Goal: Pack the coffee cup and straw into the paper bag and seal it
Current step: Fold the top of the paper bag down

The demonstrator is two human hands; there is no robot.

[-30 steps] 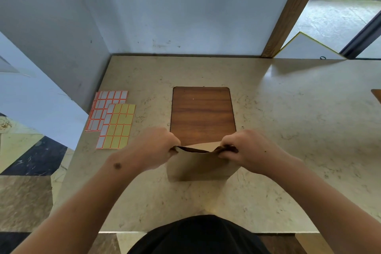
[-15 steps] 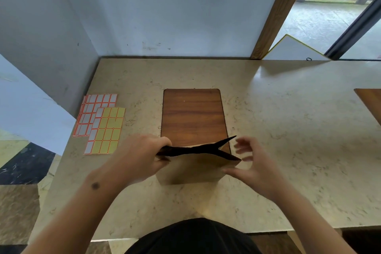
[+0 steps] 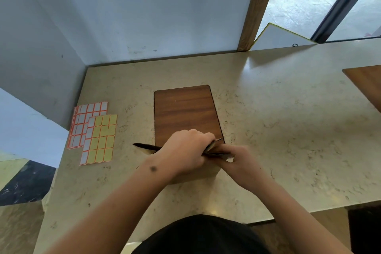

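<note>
Since a moment ago my left hand [image 3: 186,150] has slid right along the paper bag [image 3: 198,174] mouth, its fold running left-to-right, meeting my right hand [image 3: 240,164], both pinching it closed.

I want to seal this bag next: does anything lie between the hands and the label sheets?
Nothing visible does. Both the left hand and right hand grip the brown paper bag; bare beige counter separates them from the orange-bordered label sheets.
</note>
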